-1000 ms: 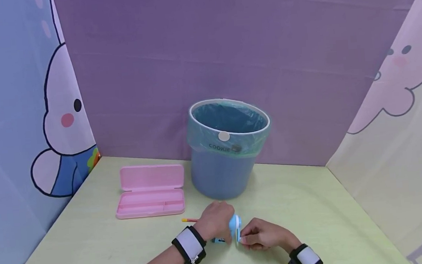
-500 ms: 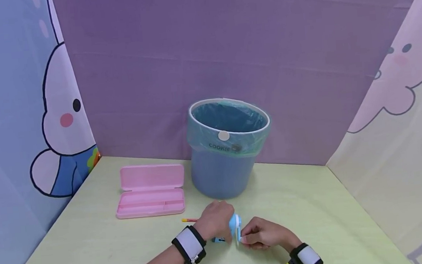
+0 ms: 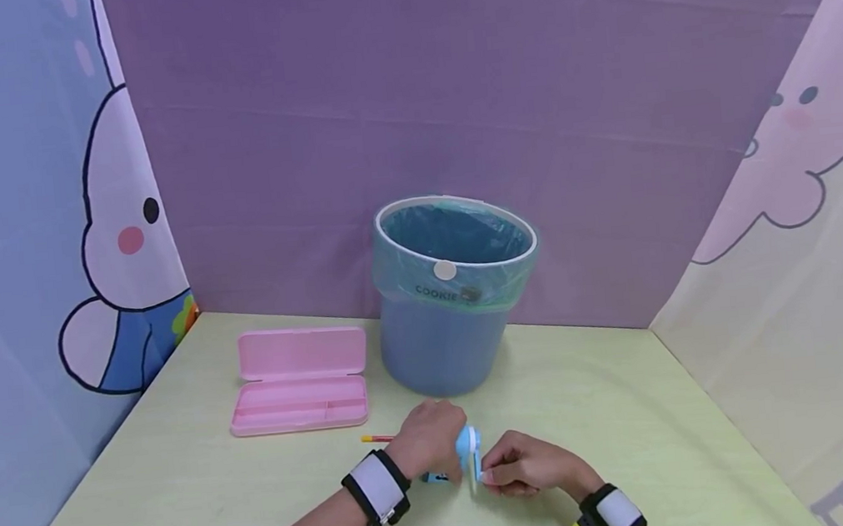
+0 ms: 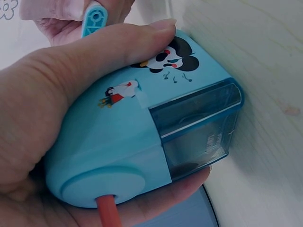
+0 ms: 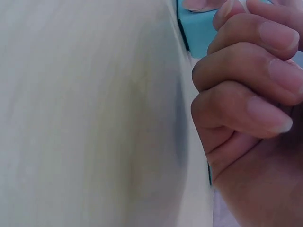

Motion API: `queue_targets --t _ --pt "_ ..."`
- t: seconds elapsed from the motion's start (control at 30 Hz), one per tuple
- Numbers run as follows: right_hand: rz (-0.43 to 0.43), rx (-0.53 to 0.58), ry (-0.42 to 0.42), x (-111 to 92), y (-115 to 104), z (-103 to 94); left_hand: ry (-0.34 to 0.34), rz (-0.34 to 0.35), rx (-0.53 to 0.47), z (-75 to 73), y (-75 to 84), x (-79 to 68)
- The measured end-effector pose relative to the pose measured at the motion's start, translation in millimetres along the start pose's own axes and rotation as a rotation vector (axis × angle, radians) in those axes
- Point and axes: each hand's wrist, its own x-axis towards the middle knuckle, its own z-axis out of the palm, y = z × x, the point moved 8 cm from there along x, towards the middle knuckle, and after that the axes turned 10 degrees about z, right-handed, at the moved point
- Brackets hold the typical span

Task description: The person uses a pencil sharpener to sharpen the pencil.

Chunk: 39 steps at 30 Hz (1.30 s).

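My left hand [image 3: 428, 439] grips a light blue pencil sharpener [image 4: 104, 144] with a clear shavings drawer [image 4: 201, 130], thumb over its printed top and fingers beneath. A red pencil [image 4: 108, 211] is stuck into the sharpener's front hole; its yellow end pokes out left of the left hand in the head view. At the sharpener's other end, my right hand [image 3: 529, 464] pinches the blue crank handle [image 4: 94, 20] between thumb and fingers. In the right wrist view its other fingers [image 5: 227, 104] curl in toward the palm.
An open pink pencil case [image 3: 300, 405] lies at the left, its lid tipped back. Behind the hands stands a blue bin [image 3: 436, 345] with a bag liner. A purple backdrop [image 3: 395, 132] closes off the table's rear; printed cloths hang on both sides.
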Motion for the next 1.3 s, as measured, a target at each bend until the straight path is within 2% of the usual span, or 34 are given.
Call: queue_targets --t 0.43,0.53,0.87,1.13,1.3 --pt "-0.001 0.019 -0.005 -4 -5 2.5 0.006 0.011 -0.027 2.0 0.0 0.0" --pt "0.008 0.029 -0.006 -5 -5 2.8 0.008 0.013 -0.018 3.1 0.2 0.2" --pt "-0.048 0.061 -0.016 -5 -9 0.3 0.027 0.002 0.035 0.3 0.2 1.2" --pt "-0.059 0.083 -0.028 -5 -11 1.7 0.006 0.003 0.027 1.3 0.2 1.0" --pt "-0.058 0.09 -0.031 -5 -11 0.8 0.025 0.009 0.048 0.2 0.5 1.1"
